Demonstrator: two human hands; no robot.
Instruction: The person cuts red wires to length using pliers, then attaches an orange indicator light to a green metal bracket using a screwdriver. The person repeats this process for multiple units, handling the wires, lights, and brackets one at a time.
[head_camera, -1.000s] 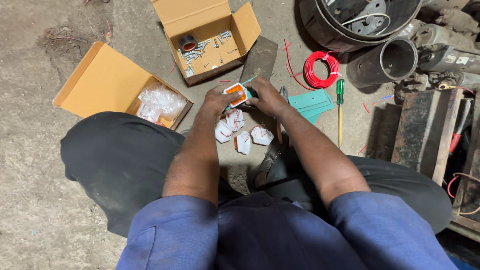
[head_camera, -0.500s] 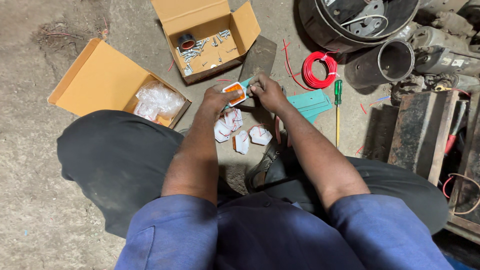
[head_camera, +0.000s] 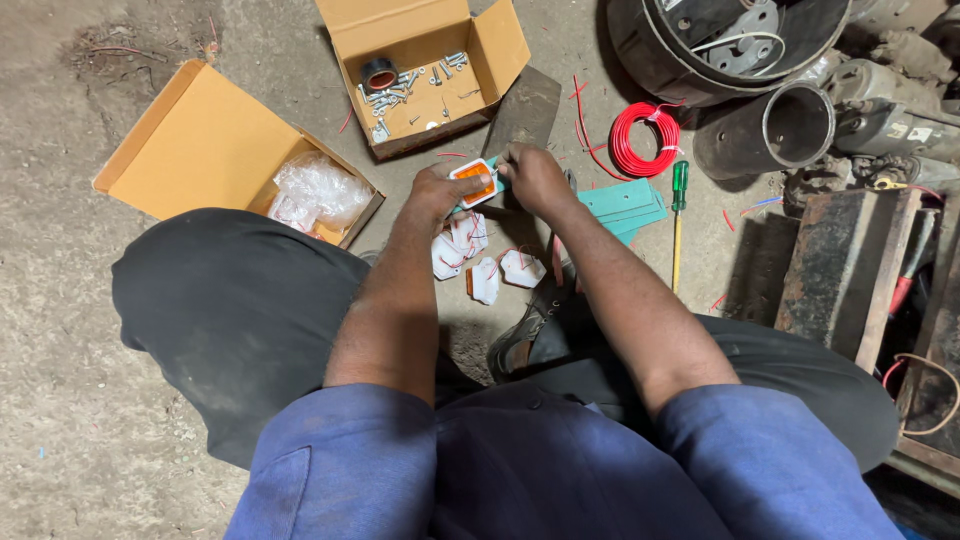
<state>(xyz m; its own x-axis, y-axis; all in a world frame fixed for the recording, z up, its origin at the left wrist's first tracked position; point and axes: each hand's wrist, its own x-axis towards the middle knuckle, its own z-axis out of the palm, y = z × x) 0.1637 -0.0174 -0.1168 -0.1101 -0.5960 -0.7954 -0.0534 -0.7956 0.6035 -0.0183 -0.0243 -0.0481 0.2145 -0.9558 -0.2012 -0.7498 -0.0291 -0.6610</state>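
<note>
Left hand (head_camera: 437, 190) and right hand (head_camera: 535, 177) both gripping a small orange-and-white lamp (head_camera: 474, 183) at frame centre, more white lamps (head_camera: 482, 262) on the floor at 6 o'clock, screw box (head_camera: 420, 75) at 12 o'clock, red wire coil (head_camera: 645, 138) at 3 o'clock.

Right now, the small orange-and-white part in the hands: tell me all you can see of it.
The small orange-and-white part is a flat, roughly square piece, it looks plastic: a white rim around an orange face turned up to the camera. It is held above the concrete floor, slightly tilted. The left hand grips its near-left edge; the right hand meets its right side, where a bit of teal shows. Similar white pieces lie below it.
</note>
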